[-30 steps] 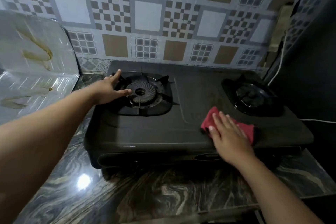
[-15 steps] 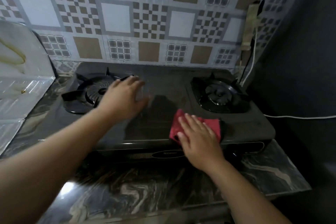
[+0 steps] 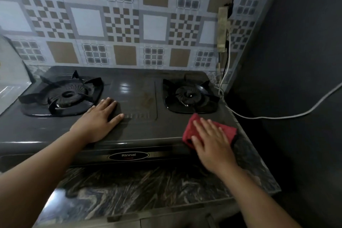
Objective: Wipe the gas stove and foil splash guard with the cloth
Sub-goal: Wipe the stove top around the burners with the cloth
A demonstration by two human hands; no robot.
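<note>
A dark marbled countertop [image 3: 140, 187] supports one black gas stove [image 3: 140, 131], set against a patterned tile wall [image 3: 120, 20]; a dark wall [image 3: 296, 61] stands at the right. The stove has two burners: left burner [image 3: 66, 94], right burner [image 3: 190, 95]. One white cable [image 3: 277, 116] trails off to the right. The foil splash guard [image 3: 11, 79] stands at the left edge. The left hand [image 3: 98, 120] lies flat and empty on the stove top. The right hand [image 3: 211, 142], fingers extended, presses one red cloth [image 3: 227, 129] onto the stove's front right corner.
</note>
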